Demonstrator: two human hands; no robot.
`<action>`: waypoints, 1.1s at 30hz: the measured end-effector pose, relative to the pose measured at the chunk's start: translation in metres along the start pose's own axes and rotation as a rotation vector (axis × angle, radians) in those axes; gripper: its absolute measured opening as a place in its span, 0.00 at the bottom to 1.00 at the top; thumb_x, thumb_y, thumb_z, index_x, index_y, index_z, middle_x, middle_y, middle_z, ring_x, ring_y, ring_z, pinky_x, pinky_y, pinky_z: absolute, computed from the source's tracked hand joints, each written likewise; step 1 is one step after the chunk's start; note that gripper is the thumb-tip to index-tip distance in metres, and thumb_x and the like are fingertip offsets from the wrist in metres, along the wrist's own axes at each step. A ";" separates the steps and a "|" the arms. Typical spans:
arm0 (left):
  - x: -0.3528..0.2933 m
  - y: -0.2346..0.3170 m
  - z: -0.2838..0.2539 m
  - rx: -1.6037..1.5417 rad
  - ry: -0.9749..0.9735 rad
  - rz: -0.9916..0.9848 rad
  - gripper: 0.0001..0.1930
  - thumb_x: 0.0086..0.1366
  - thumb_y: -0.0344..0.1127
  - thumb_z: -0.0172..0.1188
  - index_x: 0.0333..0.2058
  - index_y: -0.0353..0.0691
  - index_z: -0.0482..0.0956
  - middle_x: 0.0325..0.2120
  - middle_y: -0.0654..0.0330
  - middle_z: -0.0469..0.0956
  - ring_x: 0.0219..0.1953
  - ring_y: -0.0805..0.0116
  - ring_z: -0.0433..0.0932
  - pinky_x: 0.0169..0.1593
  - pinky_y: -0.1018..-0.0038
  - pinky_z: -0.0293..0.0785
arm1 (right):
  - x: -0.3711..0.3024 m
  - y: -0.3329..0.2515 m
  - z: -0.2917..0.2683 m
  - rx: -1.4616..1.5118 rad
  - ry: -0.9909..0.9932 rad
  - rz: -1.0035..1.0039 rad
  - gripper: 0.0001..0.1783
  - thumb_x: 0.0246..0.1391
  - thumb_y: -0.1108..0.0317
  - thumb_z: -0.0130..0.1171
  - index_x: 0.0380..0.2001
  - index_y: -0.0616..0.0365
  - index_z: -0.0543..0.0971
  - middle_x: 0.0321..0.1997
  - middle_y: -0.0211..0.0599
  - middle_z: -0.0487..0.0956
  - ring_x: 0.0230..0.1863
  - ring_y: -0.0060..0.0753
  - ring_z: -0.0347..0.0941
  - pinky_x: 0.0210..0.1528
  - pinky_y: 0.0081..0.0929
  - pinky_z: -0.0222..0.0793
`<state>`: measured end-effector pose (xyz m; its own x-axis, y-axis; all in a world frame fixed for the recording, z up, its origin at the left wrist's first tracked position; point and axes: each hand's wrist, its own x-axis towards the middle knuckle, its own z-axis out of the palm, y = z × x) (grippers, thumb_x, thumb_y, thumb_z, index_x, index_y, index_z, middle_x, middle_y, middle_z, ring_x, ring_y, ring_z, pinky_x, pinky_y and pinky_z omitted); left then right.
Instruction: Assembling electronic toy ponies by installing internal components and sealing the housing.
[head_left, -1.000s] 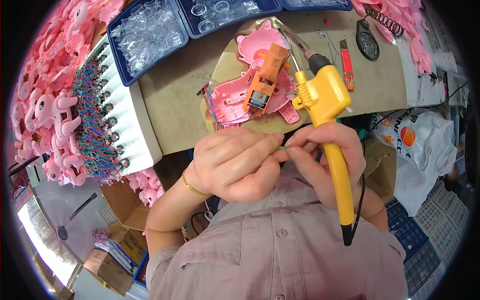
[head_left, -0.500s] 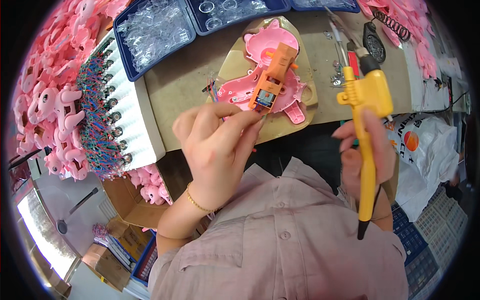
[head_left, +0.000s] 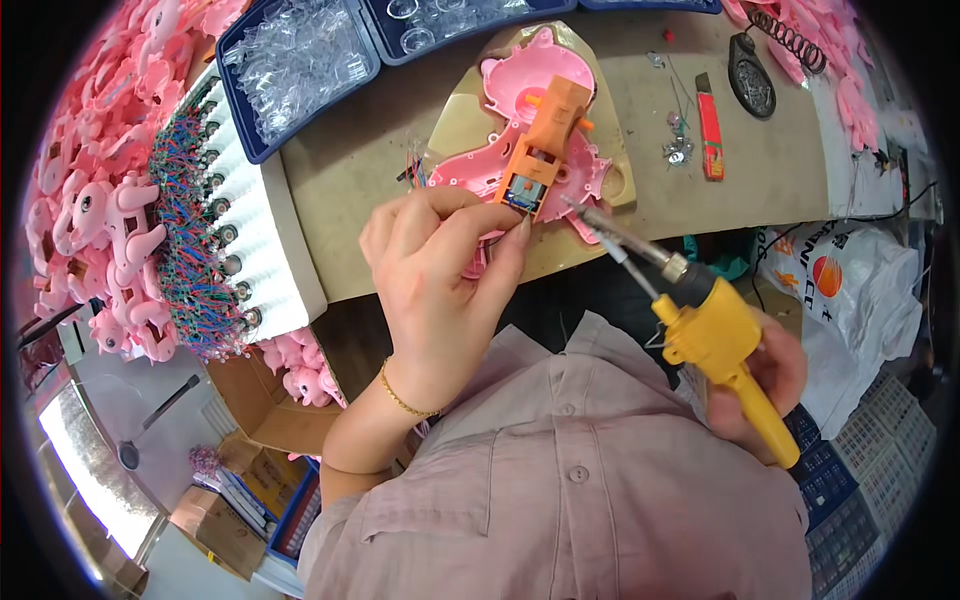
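Observation:
My left hand is closed in a pinch at the near end of an orange gearbox housing; what its fingertips hold there is too small to make out. The housing has a small motor in its near end and lies over a pink toy half-shell. That shell rests in a cream-coloured holder on the bench. In my right hand is a yellow soldering gun, gripped by its handle. Its metal tip points up and left, just right of the left fingertips and apart from the motor.
Blue trays of clear plastic parts line the bench's far edge. At left, wired parts sit along a white foam rack beside heaped pink toy bodies. A red utility knife and black soldering-iron stand lie at right.
The soldering gun has swung from upright to a leftward tilt, bringing its tip down near the motor. My right hand has moved lower. The left hand keeps its pinch, shifted slightly.

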<state>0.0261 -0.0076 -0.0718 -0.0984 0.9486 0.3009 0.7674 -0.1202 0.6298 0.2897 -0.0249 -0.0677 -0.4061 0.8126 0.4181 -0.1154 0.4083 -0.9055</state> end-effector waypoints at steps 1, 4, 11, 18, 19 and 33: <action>-0.001 -0.001 0.001 0.005 -0.002 -0.002 0.06 0.47 0.32 0.67 0.26 0.45 0.80 0.28 0.66 0.74 0.35 0.65 0.69 0.43 0.70 0.59 | 0.006 0.001 0.006 0.025 -0.016 -0.028 0.36 0.48 0.72 0.62 0.59 0.67 0.58 0.52 0.53 0.71 0.45 0.37 0.74 0.45 0.28 0.70; -0.002 -0.003 0.000 -0.024 0.002 -0.028 0.06 0.48 0.32 0.66 0.27 0.44 0.80 0.28 0.66 0.74 0.35 0.65 0.68 0.42 0.70 0.59 | 0.014 -0.031 -0.007 1.205 0.233 1.178 0.29 0.50 0.70 0.56 0.55 0.70 0.63 0.46 0.49 0.74 0.34 0.28 0.73 0.35 0.20 0.68; 0.000 0.000 -0.003 -0.039 -0.035 -0.028 0.05 0.50 0.27 0.65 0.26 0.38 0.79 0.29 0.61 0.74 0.35 0.66 0.68 0.39 0.74 0.63 | 0.036 -0.026 0.008 0.619 -0.119 1.115 0.27 0.51 0.70 0.51 0.54 0.72 0.64 0.45 0.43 0.74 0.33 0.26 0.72 0.35 0.18 0.67; 0.001 0.001 -0.004 -0.018 -0.047 -0.039 0.04 0.49 0.28 0.65 0.26 0.38 0.79 0.28 0.61 0.74 0.35 0.66 0.68 0.39 0.74 0.63 | 0.021 -0.012 0.012 0.178 -0.192 0.335 0.26 0.52 0.74 0.48 0.56 0.69 0.63 0.48 0.43 0.74 0.42 0.28 0.74 0.41 0.23 0.71; 0.001 0.001 -0.004 -0.021 -0.048 -0.038 0.04 0.49 0.28 0.65 0.26 0.38 0.79 0.28 0.61 0.74 0.35 0.66 0.68 0.39 0.74 0.63 | 0.018 -0.017 0.009 0.344 -0.205 0.656 0.27 0.52 0.72 0.48 0.56 0.69 0.63 0.48 0.43 0.74 0.40 0.27 0.75 0.40 0.23 0.72; 0.002 0.001 -0.008 0.006 -0.104 -0.041 0.08 0.49 0.32 0.66 0.30 0.42 0.79 0.31 0.62 0.73 0.38 0.63 0.69 0.44 0.69 0.61 | -0.001 0.011 0.008 -0.075 0.021 -0.022 0.32 0.51 0.67 0.61 0.57 0.65 0.61 0.53 0.57 0.68 0.48 0.37 0.71 0.48 0.29 0.68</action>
<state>0.0214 -0.0084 -0.0650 -0.0640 0.9780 0.1986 0.7676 -0.0790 0.6360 0.2816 -0.0250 -0.0788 -0.3847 0.8117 0.4396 -0.0549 0.4553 -0.8886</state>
